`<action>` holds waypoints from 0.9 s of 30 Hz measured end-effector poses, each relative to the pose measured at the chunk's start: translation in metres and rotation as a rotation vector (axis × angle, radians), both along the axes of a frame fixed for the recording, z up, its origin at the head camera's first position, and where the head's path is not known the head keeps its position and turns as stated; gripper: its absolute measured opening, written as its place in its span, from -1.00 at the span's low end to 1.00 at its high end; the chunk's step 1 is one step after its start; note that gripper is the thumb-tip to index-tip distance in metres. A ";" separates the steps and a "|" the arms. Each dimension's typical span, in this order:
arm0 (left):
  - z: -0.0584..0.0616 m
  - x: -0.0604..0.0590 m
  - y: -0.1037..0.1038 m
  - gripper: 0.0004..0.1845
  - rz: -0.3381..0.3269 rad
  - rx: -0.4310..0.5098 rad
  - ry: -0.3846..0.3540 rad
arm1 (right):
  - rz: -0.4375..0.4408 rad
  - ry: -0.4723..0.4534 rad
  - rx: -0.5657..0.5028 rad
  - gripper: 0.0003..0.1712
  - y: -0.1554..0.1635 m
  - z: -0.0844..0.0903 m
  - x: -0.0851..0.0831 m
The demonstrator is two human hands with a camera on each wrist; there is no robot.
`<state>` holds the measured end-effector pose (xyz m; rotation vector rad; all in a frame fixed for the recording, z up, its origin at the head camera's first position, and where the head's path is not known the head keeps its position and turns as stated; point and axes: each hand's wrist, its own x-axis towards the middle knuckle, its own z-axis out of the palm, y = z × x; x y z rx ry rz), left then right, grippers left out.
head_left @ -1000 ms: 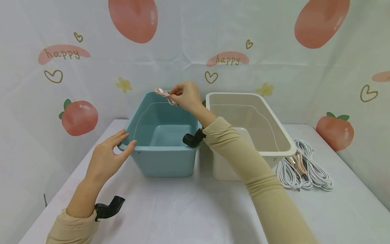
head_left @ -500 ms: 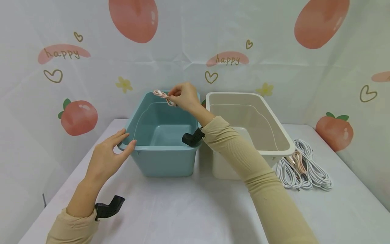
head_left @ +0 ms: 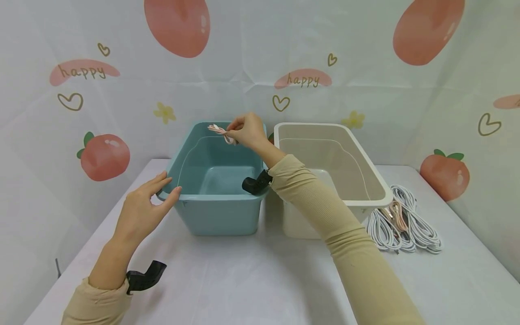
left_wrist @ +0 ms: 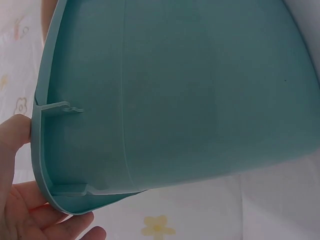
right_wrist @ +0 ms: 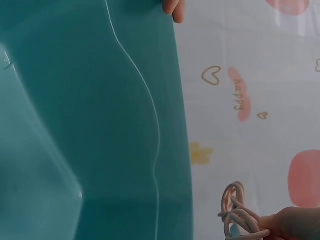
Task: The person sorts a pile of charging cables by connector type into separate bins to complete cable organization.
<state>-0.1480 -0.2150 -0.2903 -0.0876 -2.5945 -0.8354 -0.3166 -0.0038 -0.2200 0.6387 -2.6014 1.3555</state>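
Note:
A blue plastic bin (head_left: 221, 219) stands mid-table. Thumb and fingers of my left hand (head_left: 142, 205) hold its near left corner, one on each side of the rim, which the left wrist view shows from below, where the fingers (left_wrist: 67, 227) curl under the edge. Over the bin's far part, my right hand (head_left: 249, 131) pinches a small coiled pink-and-white cable (head_left: 218, 130) between thumb and fingertips. In the right wrist view the cable's loops (right_wrist: 242, 217) stick out from the fingertips beyond the bin's rim line. Inside the bin only bare floor and walls show.
Right of the blue bin stands a white bin (head_left: 298, 228), partly covered by the right sleeve. Coiled white cables (head_left: 422, 230) and a pinkish cable (head_left: 399, 216) lie on the table at its right. A printed cloth (head_left: 243, 45) hangs close behind both bins.
My right hand, with the coiled cable, dips slightly, and the cable shifts a little left, then back right. The left hand stays on the bin's corner.

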 end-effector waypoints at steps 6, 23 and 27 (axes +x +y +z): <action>0.000 -0.001 0.001 -0.40 0.002 0.001 0.005 | -0.059 -0.031 -0.003 -0.82 0.001 -0.003 -0.005; -0.002 -0.003 0.003 -0.40 0.007 0.006 0.003 | -0.063 -0.148 0.085 -0.72 0.010 -0.006 -0.015; -0.002 -0.003 0.004 -0.41 0.008 0.010 0.011 | -0.052 -0.159 0.084 -0.72 0.010 -0.005 -0.016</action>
